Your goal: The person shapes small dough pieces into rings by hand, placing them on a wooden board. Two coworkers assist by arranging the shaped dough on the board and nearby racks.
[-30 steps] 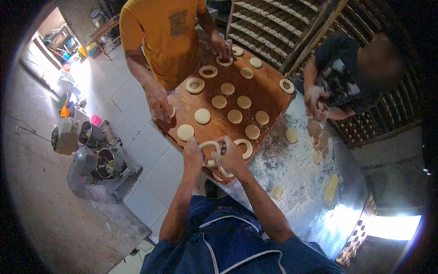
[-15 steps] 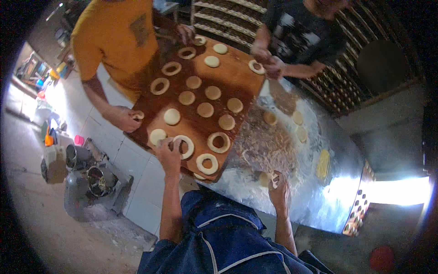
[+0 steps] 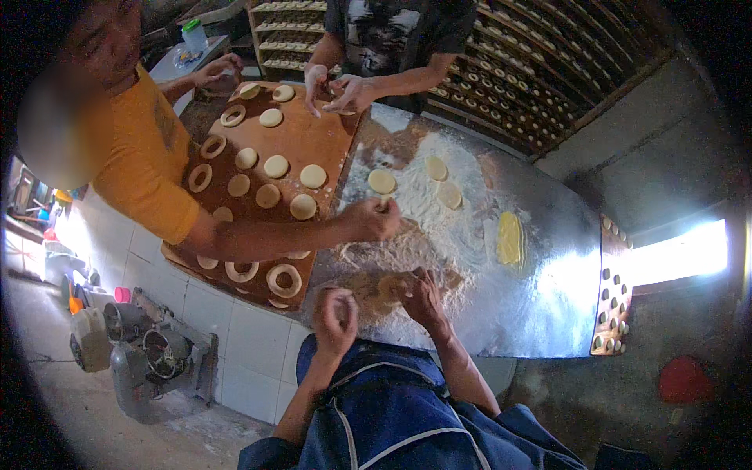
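Observation:
My left hand (image 3: 335,319) hovers over the table's near edge, fingers loosely curled with a gap between thumb and fingers; nothing shows in it. My right hand (image 3: 425,301) is low over the floury tabletop, its fingers bent together; whatever they hold is hidden. Beside its fingertips lies a shaded dough round (image 3: 390,288). A co-worker's hand (image 3: 374,219) reaches across from the left, just below another dough round (image 3: 381,181). On the brown board (image 3: 313,129) at left are dough discs and dough rings, such as the ring (image 3: 283,280) at its near corner.
Two dough rounds and a yellow slab (image 3: 510,239) lie on the metal table (image 3: 540,290). A second co-worker's hands (image 3: 341,90) are over the board's far end. Racks of dough pieces (image 3: 501,78) stand behind. A machine (image 3: 160,352) is on the floor at left.
My left hand has left the dough ring on the board and come over the table. My right hand has turned inward beside it. The co-worker's arm now stretches across the board.

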### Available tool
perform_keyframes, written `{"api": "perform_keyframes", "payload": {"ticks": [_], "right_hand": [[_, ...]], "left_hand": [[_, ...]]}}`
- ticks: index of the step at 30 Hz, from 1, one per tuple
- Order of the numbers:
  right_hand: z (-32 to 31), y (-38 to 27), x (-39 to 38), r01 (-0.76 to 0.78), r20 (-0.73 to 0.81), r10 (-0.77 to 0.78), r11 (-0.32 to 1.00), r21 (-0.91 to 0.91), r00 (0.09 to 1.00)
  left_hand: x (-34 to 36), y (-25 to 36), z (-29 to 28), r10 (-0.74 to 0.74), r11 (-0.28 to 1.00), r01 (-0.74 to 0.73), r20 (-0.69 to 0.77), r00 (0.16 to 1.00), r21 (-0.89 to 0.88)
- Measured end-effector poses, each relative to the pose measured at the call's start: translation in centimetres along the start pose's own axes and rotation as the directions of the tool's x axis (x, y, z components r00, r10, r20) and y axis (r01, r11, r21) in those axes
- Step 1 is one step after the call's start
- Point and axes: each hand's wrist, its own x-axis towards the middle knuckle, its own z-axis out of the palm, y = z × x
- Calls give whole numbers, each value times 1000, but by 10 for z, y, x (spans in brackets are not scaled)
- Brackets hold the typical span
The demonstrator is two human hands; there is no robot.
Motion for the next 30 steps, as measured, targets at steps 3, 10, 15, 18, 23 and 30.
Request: {"api": "perform_keyframes", "payload": {"ticks": [3,10,15,18,23,30], "right_hand": [[-20,2,-2,-111,54,103,979,168,993],[-66,16,-44,-303,264,266,115,946,927],[-103,16,-53,-296,207,270,349,889,940],[-110,28,-60,-279,168,288,406,870,943],[-129,38,-67,-325,217,262,497,805,940],[-172,50,-69,-380,377,52,95,920,925]], "left_hand": [[-12,17,31,-69,995,81,167,984,-66],[-19,59,87,-304,770,511,484,820,-383],[-18,104,105,-363,754,567,508,781,-333],[-28,112,121,-338,764,527,465,818,-372],[-51,104,153,-361,549,501,351,864,-669],[-47,129,143,-177,281,722,705,687,-633]]}}
